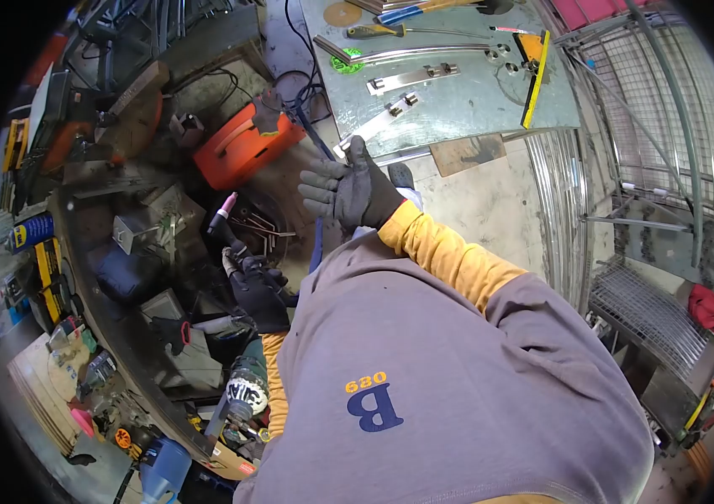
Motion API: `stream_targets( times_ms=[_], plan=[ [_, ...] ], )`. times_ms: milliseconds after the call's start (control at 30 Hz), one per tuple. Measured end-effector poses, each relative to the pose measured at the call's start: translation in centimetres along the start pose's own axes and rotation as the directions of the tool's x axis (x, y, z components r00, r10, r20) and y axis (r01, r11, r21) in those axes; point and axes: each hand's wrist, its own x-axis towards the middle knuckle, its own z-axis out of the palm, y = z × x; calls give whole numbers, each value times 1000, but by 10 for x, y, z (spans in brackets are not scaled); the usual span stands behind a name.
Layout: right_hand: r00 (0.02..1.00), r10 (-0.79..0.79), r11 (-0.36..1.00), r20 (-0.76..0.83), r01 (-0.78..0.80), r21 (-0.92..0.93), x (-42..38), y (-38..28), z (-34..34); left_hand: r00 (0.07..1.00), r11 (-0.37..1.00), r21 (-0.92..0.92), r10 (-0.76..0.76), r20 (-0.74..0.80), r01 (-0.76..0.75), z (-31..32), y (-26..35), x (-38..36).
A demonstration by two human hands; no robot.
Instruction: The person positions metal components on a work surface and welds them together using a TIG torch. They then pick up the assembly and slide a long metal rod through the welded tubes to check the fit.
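My left hand (258,290), in a black glove, is closed around a TIG welding torch (227,204), whose pink nozzle points up and away from me. My right hand (348,186), gloved in dark grey, is held up open with the palm toward me, thumb raised and fingers stretched to the left. Nothing shows in it. Just beyond its thumb lies a metal strip with small brackets (382,122) on the metal-topped table (458,109). A second bracketed strip (413,78) lies farther back. Several thin rods (264,231) rest in a dark round spot beside the torch.
An orange-red case (239,151) stands left of the table with cables nearby. On the table are a yellow-edged square (536,84) and a yellow-and-black handled tool (369,31). A cluttered bench (105,353) runs along the left; wire mesh racks (659,101) stand at right.
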Motion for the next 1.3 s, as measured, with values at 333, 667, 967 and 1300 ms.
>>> stream_targets(
  times_ms=[333,667,967,1300],
  plan=[
    [871,102,977,480,-178,114,-11,-9,-28,999,999,33,8,37,-9,0,1,11],
    [892,-19,989,452,-50,141,-74,-1,-5,993,1000,31,-4,116,0,13,-4,20],
    [986,-156,985,60,151,78,-82,-2,0,984,996,91,4,177,-20,25,-8,22],
    [948,-254,950,190,282,-135,-72,-6,-45,987,992,126,-2,162,-19,24,-9,25]
  ],
)
